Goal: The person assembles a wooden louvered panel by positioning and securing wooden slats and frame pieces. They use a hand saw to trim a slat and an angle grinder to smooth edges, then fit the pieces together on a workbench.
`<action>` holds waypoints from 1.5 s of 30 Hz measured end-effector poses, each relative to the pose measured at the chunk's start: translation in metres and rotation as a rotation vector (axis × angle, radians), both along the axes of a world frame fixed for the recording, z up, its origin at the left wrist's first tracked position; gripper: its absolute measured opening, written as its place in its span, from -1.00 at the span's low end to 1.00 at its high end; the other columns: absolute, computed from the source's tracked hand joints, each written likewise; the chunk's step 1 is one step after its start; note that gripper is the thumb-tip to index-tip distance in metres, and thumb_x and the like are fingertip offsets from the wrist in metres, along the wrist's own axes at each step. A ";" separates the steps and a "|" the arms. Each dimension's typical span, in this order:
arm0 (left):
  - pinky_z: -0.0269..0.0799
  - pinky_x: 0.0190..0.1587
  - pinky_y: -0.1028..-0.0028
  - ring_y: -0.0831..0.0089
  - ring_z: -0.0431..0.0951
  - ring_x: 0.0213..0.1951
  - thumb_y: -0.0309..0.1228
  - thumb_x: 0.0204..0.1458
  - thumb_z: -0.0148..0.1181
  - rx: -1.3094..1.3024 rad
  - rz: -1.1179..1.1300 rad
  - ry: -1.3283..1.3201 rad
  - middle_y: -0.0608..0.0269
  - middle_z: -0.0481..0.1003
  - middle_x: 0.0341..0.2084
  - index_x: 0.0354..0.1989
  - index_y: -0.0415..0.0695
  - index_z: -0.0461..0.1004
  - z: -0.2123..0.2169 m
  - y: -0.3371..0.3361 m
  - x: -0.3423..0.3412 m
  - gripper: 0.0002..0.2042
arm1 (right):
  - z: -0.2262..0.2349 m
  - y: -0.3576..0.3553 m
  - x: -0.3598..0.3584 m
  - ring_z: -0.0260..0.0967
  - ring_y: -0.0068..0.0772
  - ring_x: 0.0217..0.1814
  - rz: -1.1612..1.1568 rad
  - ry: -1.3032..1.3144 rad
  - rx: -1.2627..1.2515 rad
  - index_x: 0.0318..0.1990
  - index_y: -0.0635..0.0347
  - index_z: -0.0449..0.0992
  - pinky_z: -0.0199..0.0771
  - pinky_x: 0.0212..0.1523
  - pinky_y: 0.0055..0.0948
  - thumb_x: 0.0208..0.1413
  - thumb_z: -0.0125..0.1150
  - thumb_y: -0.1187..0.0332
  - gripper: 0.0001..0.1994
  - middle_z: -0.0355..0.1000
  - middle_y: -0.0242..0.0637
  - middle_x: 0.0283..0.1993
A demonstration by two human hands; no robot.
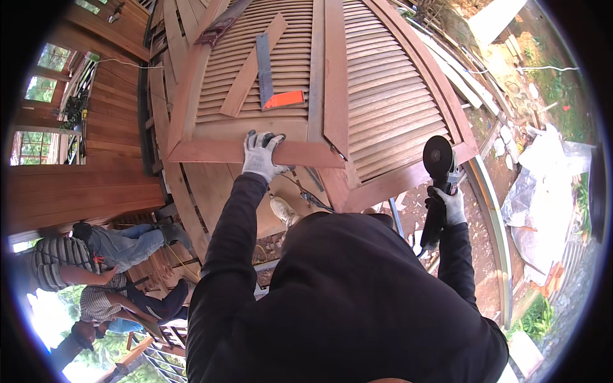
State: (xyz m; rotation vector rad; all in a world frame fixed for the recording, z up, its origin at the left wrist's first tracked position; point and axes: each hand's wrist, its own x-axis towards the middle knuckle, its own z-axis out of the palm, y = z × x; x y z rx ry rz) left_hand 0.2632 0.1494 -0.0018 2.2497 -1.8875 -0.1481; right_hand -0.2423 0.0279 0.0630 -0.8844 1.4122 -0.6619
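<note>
My gloved left hand [260, 152] is hooked over the bottom rail of a brown louvered wooden shutter [217, 152], its fingers curled across the wood. Out to the right, my gloved right hand [452, 205] grips an angle grinder [439, 158] by its black body, with the dark disc raised beside the corner of a second louvered shutter [389, 182]. A try square [264, 70] with an orange handle lies on the left shutter, over a loose strip of wood [246, 83]. My fingers partly hide the grinder's body.
Several people [105, 268] sit at the lower left beside a wooden wall [112, 121]. Plastic sheeting [543, 191] lies on the ground at the right, near stacked timber [456, 70]. A dark cable [313, 198] hangs below the shutters, close to my shoe [283, 210].
</note>
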 end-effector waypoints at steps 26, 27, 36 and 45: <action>-0.09 0.43 -0.07 -0.02 0.14 0.31 -0.14 -0.27 0.46 0.140 -0.120 0.026 0.07 0.29 0.18 0.29 0.11 0.32 0.018 -0.020 -0.041 -0.19 | 0.010 0.002 0.016 0.55 -0.31 -0.50 -0.011 0.030 -0.047 -0.08 0.34 0.49 0.58 -0.49 -0.39 0.03 0.35 0.56 -0.72 0.57 -0.17 -0.34; -0.09 0.43 -0.07 -0.02 0.15 0.31 -0.16 -0.26 0.45 0.122 -0.128 0.025 0.07 0.30 0.18 0.29 0.11 0.32 0.016 -0.017 -0.042 -0.21 | 0.013 -0.002 0.019 0.55 -0.31 -0.50 0.010 0.052 -0.046 -0.08 0.33 0.49 0.58 -0.49 -0.39 0.03 0.35 0.55 -0.72 0.57 -0.17 -0.34; -0.06 0.41 -0.07 -0.03 0.18 0.29 -0.31 -0.19 0.35 0.008 -0.194 0.084 0.11 0.31 0.17 0.27 0.09 0.37 0.007 -0.019 -0.054 -0.30 | 0.020 -0.009 0.031 0.54 -0.32 -0.50 0.082 0.070 -0.016 -0.11 0.33 0.50 0.56 -0.48 -0.38 0.02 0.37 0.53 -0.73 0.56 -0.20 -0.37; 0.04 0.35 0.04 -0.02 0.16 0.30 -0.29 -0.19 0.42 0.196 -0.285 0.084 0.10 0.28 0.21 0.34 0.10 0.31 0.018 -0.050 -0.045 -0.22 | 0.019 -0.008 0.032 0.56 -0.30 -0.49 0.102 0.096 -0.045 -0.12 0.34 0.51 0.58 -0.49 -0.39 0.01 0.38 0.53 -0.73 0.58 -0.17 -0.36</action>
